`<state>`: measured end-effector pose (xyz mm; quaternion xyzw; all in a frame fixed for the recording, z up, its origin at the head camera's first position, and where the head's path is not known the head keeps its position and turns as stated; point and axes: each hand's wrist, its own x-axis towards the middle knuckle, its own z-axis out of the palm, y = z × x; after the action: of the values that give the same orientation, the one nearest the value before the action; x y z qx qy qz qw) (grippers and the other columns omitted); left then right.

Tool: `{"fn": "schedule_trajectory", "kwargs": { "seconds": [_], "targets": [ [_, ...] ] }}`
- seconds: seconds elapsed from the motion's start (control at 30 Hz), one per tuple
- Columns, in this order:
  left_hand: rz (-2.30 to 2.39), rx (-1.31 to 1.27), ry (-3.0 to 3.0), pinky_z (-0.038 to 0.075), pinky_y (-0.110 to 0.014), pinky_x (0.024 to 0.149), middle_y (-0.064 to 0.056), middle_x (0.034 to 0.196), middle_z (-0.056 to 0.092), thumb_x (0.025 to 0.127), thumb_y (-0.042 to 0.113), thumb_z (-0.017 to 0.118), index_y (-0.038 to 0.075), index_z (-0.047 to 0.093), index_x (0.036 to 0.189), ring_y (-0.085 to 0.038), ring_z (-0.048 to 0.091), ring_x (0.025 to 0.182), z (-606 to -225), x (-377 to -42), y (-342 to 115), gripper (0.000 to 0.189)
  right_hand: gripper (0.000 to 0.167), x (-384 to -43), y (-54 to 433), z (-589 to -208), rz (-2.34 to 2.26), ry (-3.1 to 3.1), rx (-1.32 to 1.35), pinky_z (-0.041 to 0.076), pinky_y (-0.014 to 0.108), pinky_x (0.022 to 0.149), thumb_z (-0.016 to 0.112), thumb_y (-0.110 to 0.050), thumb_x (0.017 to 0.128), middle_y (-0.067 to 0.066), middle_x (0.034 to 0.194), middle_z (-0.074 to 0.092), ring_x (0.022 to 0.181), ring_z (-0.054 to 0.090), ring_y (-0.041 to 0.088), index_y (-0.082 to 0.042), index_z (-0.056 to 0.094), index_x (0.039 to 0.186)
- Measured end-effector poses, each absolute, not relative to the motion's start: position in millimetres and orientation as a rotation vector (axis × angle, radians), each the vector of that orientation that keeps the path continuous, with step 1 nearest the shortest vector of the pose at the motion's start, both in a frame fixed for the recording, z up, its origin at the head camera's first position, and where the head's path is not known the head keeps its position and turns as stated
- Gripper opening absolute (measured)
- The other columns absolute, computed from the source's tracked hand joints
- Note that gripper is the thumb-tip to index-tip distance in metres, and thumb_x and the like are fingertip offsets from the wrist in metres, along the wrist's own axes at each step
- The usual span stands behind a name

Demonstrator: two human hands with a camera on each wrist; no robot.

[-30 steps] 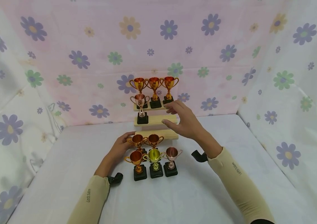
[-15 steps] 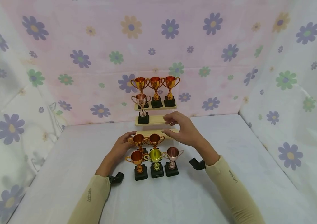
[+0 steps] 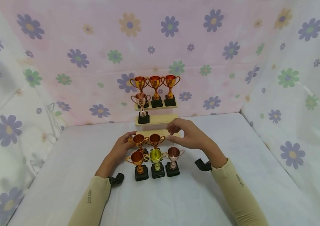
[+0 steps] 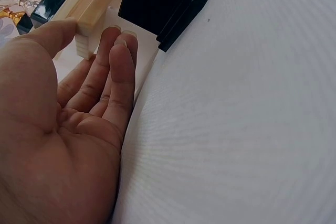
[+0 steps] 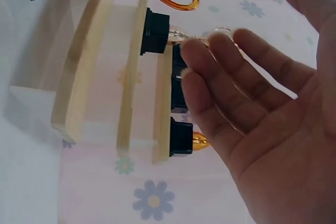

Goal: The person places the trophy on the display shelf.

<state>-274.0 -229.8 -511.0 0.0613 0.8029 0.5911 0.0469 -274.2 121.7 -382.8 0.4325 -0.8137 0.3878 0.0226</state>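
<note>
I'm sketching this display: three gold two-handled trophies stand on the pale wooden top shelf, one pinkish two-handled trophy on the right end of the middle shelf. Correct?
No: the head view shows the pinkish two-handled trophy on the left end of the pale wooden middle shelf. Three gold two-handled trophies do stand on the top shelf.

White table (image 3: 154, 201): wooden three-step shelf (image 3: 162, 119) stands on it; before shelf, five trophies (image 3: 155, 156) upright in two rows. Top step (image 3: 160, 107) carries three gold trophies (image 3: 155, 82); middle step (image 3: 164, 118), one pink trophy (image 3: 141, 99) at left end.

Draped booth (image 3: 304, 125): flower-print cloth (image 3: 100, 67) on 3 sides round white tabletop (image 3: 188, 201).
</note>
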Motion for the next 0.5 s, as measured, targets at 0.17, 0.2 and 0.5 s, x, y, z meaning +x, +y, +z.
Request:
{"fn": "schedule_trajectory", "kwargs": {
  "seconds": [0.17,0.2,0.5],
  "targets": [
    [1.798,0.197,2.456,0.043,-0.051,0.112,-0.015,0.131,0.071,0.106,0.017,0.06,0.012,0.047,0.159,-0.027,0.067,0.118,-511,-274,-230,0.055,0.037,-271,126,-379,1.181,-2.613,1.417,0.057,0.049,0.093,0.081,-0.027,0.095,0.002,0.114,0.072,0.102,0.068,0.021,-0.011,0.069,0.126],
    [1.801,0.19,2.455,0.044,-0.05,0.112,-0.015,0.131,0.071,0.106,0.017,0.06,0.012,0.047,0.159,-0.026,0.067,0.118,-512,-274,-230,0.055,0.039,-270,126,-378,1.174,-2.633,1.425,0.057,0.048,0.093,0.082,-0.029,0.094,0.002,0.113,0.072,0.103,0.068,0.02,-0.011,0.069,0.126],
    [1.802,0.196,2.438,0.046,-0.046,0.109,-0.016,0.131,0.071,0.105,0.018,0.061,0.011,0.047,0.159,-0.026,0.067,0.117,-510,-275,-233,0.056,0.052,-253,127,-365,1.038,-2.793,1.529,0.055,0.039,0.095,0.09,-0.038,0.086,-0.01,0.113,0.067,0.105,0.065,0.016,-0.021,0.07,0.13]
  ]
}}
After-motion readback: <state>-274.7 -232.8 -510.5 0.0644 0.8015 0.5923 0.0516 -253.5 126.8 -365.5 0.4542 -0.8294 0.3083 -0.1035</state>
